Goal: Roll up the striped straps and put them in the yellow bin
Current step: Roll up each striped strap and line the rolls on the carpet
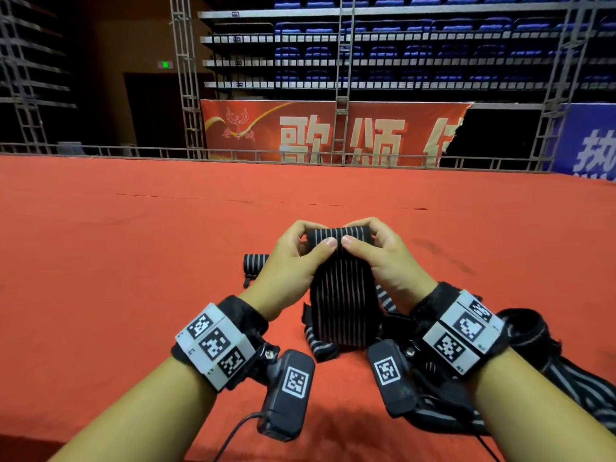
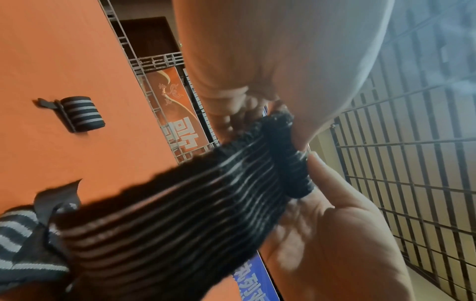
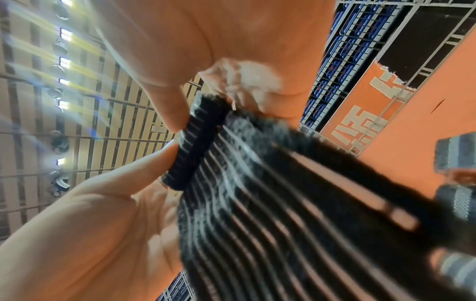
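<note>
A black strap with thin pale stripes hangs upright between my hands above the red carpet. Its top end is wound into a small roll. My left hand pinches the roll's left half, thumb towards me and fingers curled behind it. My right hand pinches the right half the same way. In the left wrist view the roll sits at the fingertips, and the right wrist view shows the roll too. A finished rolled strap lies on the carpet to the left. No yellow bin is in view.
A loose heap of striped straps lies on the red carpet by my right forearm, and more strap ends trail under the held strap. A low metal railing borders the carpet's far edge, with banners and seating beyond.
</note>
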Tool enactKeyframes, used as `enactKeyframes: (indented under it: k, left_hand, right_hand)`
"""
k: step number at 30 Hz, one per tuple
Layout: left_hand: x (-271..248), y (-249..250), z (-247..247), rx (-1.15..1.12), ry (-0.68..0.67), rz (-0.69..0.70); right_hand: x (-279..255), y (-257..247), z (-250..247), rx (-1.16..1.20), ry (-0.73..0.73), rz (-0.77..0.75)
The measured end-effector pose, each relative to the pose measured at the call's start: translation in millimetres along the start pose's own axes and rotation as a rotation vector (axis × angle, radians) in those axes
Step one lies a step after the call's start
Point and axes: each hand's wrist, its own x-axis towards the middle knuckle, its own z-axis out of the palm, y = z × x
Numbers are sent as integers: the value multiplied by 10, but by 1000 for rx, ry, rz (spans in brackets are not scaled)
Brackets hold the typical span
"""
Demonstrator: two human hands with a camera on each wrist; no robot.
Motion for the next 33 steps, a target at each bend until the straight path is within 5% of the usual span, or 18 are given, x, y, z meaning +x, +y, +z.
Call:
enactKeyframes:
  k: [12, 17, 22, 33]
  left_hand:
    - [-19, -6, -39, 43, -17, 22]
    - [-18, -41, -51, 9, 10, -52]
    - [-16, -43, -120, 28, 28, 27]
    - [-30, -93, -125, 31, -4, -111]
  right_hand:
    - [1, 72, 60, 8, -1, 68]
    - [15, 72, 63, -42, -5, -20]
    - [13, 64, 108, -17, -3, 103]
    - [50, 74, 345, 82, 21, 154]
